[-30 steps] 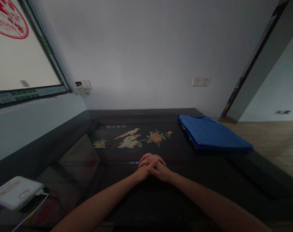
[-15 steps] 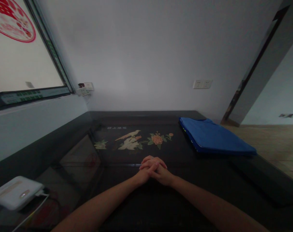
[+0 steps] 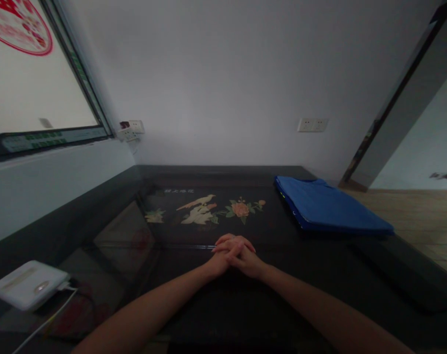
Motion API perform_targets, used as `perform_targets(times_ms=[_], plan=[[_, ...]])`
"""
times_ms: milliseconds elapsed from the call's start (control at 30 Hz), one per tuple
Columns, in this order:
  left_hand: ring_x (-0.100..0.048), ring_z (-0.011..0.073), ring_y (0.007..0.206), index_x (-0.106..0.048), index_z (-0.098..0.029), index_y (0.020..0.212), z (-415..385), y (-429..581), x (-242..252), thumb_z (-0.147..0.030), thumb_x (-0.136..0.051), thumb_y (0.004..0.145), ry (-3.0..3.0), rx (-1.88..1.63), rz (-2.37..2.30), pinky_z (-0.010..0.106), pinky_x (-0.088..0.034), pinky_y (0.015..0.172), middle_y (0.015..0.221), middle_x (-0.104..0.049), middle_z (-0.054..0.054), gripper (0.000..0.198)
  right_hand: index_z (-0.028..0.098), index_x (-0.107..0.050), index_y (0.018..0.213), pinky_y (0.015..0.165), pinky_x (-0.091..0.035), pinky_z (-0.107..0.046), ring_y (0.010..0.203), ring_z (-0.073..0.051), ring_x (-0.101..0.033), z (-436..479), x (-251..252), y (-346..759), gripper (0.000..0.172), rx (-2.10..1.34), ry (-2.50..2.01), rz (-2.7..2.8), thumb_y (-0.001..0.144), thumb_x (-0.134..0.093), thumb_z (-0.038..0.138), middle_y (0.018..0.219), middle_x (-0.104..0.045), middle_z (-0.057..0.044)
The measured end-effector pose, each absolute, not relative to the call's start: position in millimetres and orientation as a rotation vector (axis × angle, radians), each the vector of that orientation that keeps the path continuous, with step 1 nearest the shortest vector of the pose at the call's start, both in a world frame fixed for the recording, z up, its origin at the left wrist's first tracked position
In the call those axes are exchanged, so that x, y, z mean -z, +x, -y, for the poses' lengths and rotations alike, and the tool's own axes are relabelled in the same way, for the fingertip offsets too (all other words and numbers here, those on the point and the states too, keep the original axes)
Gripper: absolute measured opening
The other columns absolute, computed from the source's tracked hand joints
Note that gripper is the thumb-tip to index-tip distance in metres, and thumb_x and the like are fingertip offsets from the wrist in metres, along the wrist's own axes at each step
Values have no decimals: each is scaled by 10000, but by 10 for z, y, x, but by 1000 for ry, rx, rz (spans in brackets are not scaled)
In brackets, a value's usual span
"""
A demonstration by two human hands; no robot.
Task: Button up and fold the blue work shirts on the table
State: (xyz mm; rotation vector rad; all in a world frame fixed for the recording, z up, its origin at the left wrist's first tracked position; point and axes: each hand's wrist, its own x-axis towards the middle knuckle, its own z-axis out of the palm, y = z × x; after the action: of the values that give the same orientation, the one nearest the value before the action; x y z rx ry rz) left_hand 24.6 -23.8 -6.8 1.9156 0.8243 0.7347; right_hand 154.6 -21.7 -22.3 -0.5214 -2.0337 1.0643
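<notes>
My left hand [image 3: 220, 259] and my right hand [image 3: 245, 259] rest clasped together on the dark glass-topped table [image 3: 193, 295], fingers interlaced and closed, with nothing in them. Both forearms lie on the tabletop, reaching in from the bottom edge. Just beyond the hands the table shows a painted bird and flower inlay [image 3: 208, 211]. A folded blue cloth [image 3: 328, 209] lies at the table's far right, apart from my hands.
A white box-shaped device [image 3: 26, 285] with a white cable [image 3: 46, 322] sits at the table's near left. Wall sockets [image 3: 312, 124] hang on the grey back wall, more sockets [image 3: 131, 130] by the window [image 3: 31, 88]. A doorway and wooden floor lie to the right.
The view shifts slightly as my head moves. My clasped hands stay where they were on the table.
</notes>
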Motion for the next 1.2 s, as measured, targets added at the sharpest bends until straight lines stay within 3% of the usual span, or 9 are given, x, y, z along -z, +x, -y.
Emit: perform_targets(times_ms=[1200], plan=[[-539,227,1025,-650,-203,953,245,241,60,-420,-306,914,1915,-734,-800,313,-383,952,975,-567,56,410,213,-632,1124,948,-398,-430,1067,-215,-491,223,217,1555,361,-1028,-505,2070,900,-468,443,1113,-499,-88]])
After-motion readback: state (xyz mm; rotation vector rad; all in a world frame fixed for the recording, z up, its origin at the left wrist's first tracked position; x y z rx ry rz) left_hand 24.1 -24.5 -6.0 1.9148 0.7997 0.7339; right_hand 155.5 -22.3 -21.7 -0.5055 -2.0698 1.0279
